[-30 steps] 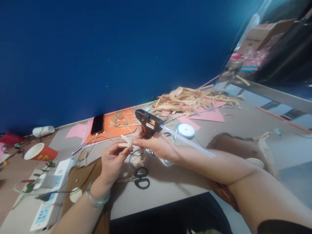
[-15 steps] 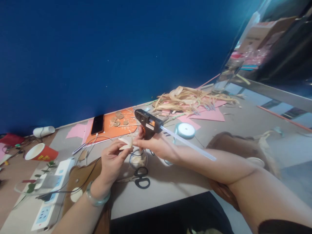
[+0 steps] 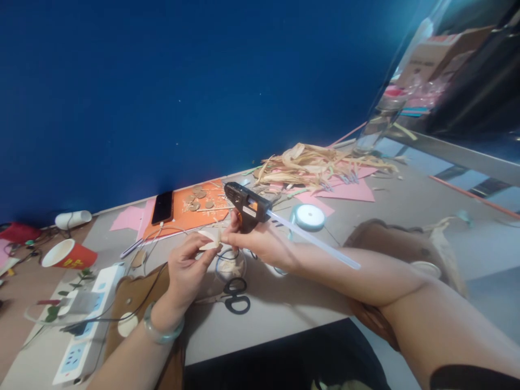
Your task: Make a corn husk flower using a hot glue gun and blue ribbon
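My left hand (image 3: 187,266) pinches a small pale piece (image 3: 210,239) that looks like dried husk, between thumb and fingers. A black hot glue gun (image 3: 247,205) is held in my right hand (image 3: 260,241), a long clear glue stick (image 3: 317,241) jutting from its back toward my forearm. The right thumb tip reaches the pale piece, so both hands meet at it. Just below them stands a small round container (image 3: 231,266) with pale bits in it, partly hidden. Black-handled scissors (image 3: 236,298) lie nearest to me on the table.
Dried husks (image 3: 309,162) are heaped at the back on pink paper (image 3: 349,190). A ribbon spool (image 3: 309,217) lies right of the glue gun. At left are a phone (image 3: 163,208), orange sheet (image 3: 182,226), red paper cup (image 3: 73,254) and power strip (image 3: 87,325) with trailing cords.
My hands and the glue gun stay nearly in place. The pale piece has shifted very slightly between my fingers.
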A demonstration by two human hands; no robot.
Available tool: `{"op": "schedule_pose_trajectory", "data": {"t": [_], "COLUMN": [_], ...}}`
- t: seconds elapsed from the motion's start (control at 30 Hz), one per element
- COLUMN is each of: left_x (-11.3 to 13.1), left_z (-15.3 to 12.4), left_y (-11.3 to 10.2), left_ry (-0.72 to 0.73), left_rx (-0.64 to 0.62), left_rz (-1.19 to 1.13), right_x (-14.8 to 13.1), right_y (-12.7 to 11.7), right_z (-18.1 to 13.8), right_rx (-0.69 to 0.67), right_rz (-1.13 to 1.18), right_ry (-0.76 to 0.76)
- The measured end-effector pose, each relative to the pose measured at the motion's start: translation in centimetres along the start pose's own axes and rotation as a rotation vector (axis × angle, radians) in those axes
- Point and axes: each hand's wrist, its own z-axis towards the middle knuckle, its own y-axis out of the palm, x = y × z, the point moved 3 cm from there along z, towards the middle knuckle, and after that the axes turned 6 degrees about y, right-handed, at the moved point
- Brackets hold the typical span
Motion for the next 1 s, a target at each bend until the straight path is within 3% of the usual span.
{"op": "schedule_pose_trajectory", "data": {"t": [1.0], "left_x": [-0.14], "left_z": [-0.07], "left_y": [0.02], "left_ry": [0.008], "left_rx": [-0.033], "left_rz": [0.007], "right_x": [0.06], "right_y": [0.02], "right_z": [0.00], "right_rx": [-0.026], "right_rz": [-0.003], "right_ry": [0.010]}}
